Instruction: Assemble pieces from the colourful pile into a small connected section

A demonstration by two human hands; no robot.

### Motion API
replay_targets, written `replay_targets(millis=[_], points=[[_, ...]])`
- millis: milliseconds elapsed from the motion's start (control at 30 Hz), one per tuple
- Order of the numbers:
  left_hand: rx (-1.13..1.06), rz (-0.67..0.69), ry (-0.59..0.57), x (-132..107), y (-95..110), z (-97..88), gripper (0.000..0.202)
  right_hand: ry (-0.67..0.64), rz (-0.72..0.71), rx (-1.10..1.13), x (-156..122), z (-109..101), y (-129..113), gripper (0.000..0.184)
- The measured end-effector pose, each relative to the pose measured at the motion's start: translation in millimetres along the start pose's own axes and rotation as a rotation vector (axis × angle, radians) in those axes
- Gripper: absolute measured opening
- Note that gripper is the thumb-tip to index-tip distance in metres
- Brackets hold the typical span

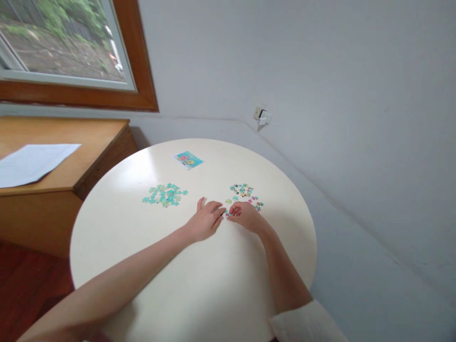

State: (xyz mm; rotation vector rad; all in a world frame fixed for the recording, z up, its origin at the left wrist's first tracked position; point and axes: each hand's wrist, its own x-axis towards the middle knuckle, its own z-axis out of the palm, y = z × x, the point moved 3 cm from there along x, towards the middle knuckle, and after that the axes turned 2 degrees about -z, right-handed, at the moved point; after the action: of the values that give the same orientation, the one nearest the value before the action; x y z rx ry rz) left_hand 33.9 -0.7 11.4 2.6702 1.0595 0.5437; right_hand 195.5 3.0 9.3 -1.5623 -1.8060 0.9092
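Close together near the middle of the table, my left hand (207, 221) and my right hand (246, 216) meet over a few small jigsaw puzzle pieces (227, 213). My left fingers reach to the right, their tips closed at the edge of these pieces, with one finger lifted away. From the other side, my right thumb and fingers pinch a piece, mostly hidden by the fingertips. Just beyond my right hand lies a loose group of multicoloured pieces (242, 190). A larger heap of turquoise and pale green pieces (164, 195) is to the left.
A colourful picture card (189, 160) lies towards the far side of the round white table (149, 256). Left of the table stands a wooden cabinet (103, 130) with white paper (35, 164) on it. A wall socket with a plug (262, 116) is behind, below a wood-framed window.
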Motion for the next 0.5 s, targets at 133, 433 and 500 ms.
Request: replay_targets(millis=[133, 433, 500], points=[[-0.019, -0.023, -0.027, 1, -2, 0.4, 0.032, -0.018, 0.009, 0.194, 5, 1, 8, 0.015], [-0.016, -0.129, -0.085, 22, 4, -8.7, 0.023, 0.274, -0.037, 0.578, 12, -16, 16, 0.034], [0.023, -0.136, -0.170, 31, 7, -7.3, 0.024, 0.305, -0.024, 0.631, 12, -16, 17, 0.036]])
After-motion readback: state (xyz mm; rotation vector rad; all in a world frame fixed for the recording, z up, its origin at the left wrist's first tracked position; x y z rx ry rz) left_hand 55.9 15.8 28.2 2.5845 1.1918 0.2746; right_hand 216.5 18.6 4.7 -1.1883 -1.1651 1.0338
